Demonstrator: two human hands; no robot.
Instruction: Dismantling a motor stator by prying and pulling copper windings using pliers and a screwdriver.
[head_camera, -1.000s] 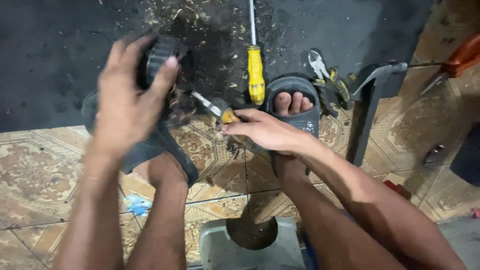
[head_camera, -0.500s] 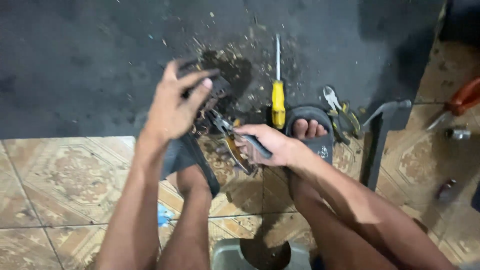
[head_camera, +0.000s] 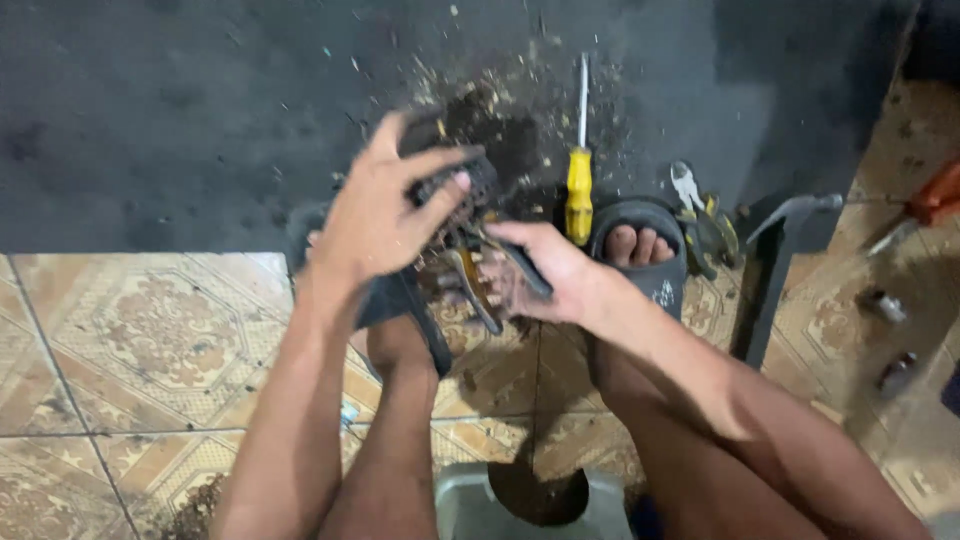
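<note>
Left hand raised, fingers curled – right hand clenched

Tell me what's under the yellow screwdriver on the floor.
The yellow screwdriver lies on a dark mat strewn with brown debris. Its handle end meets a dark sandal; whatever lies beneath the mat is covered.

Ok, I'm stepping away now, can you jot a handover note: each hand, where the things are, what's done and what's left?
Left hand: fingers wrapped over a small dark part, held up above the dark mat.
Right hand: gripping pliers by the dark and yellow handles, nose pointed into the part.
Nearby: yellow-handled screwdriver lying on the mat, a second pair of cutters beside the right sandal.
Done: brown debris is scattered over the mat around the work.
Left: the pliers are at the part; I cannot tell what they grip.
</note>
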